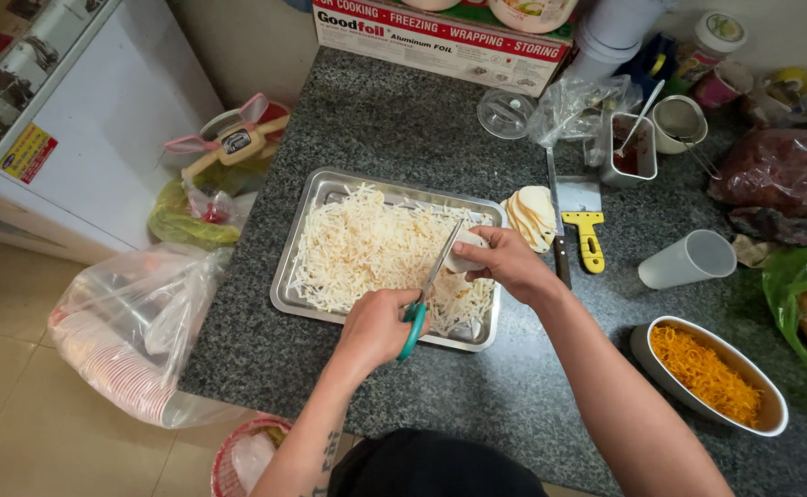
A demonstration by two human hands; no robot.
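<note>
the dark speckled granite counter [403,120] carries a rectangular steel tray [311,198] near its left edge, heaped with thin white shredded strips [357,244]. an oval white dish of orange shreds [709,373] sits toward the front right corner, and an overturned white plastic cup [689,260] lies behind it. a yellow-handled metal scraper [584,221] lies just right of the tray, beside a small stack of pale round wrappers [532,216]. the left hand [376,327] is closed around teal-handled scissors [426,290] over the tray. the right hand [509,262] pinches a pale round wrapper piece [466,253] against the blades.
</note>
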